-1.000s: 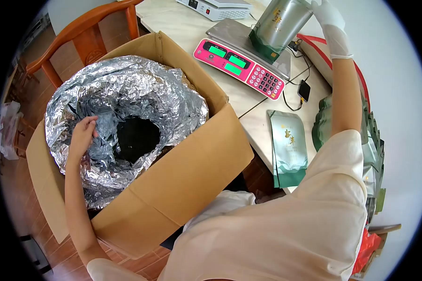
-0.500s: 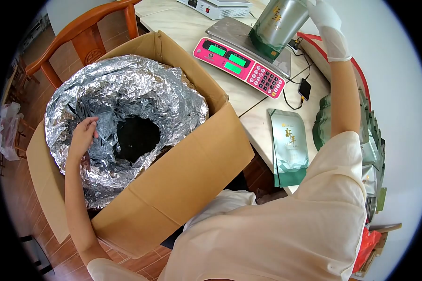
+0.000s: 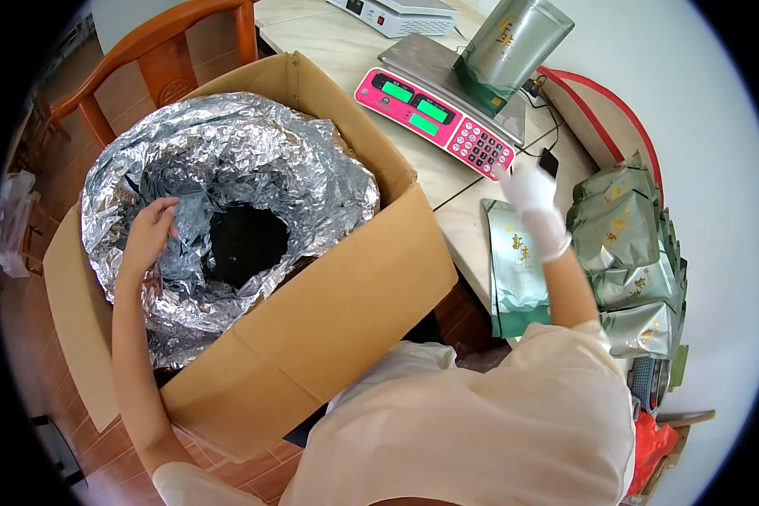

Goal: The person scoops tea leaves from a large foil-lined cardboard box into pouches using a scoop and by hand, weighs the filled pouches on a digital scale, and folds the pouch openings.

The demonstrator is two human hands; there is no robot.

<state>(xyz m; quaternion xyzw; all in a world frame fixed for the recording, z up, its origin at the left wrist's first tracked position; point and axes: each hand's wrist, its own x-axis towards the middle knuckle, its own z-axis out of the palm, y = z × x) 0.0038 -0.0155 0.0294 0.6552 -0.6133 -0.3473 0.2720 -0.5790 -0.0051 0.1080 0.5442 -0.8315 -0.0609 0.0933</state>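
Observation:
My bare left hand (image 3: 148,236) is closed on the edge of the crumpled foil liner (image 3: 228,126), inside a cardboard box (image 3: 329,312). Dark loose contents (image 3: 249,244) show through the liner's opening. My right hand (image 3: 531,199), in a white glove, is by the lower right corner of the pink scale (image 3: 434,118), close to its keypad; motion smears its fingers. A silver-green pouch (image 3: 519,42) stands on the scale's metal plate, with no hand on it. Partly under my right arm lies a flat pouch (image 3: 514,270) on the table.
Several filled pouches (image 3: 620,228) are grouped at the table's right side. A cable and a small black device (image 3: 548,162) lie behind my right hand. A white machine (image 3: 396,17) is at the back, and a wooden chair (image 3: 164,67) stands beyond the box.
My right hand has let go of the pouch's top and come down toward me, to the scale's keypad corner. The pouch stays on the scale. My left hand has hardly moved.

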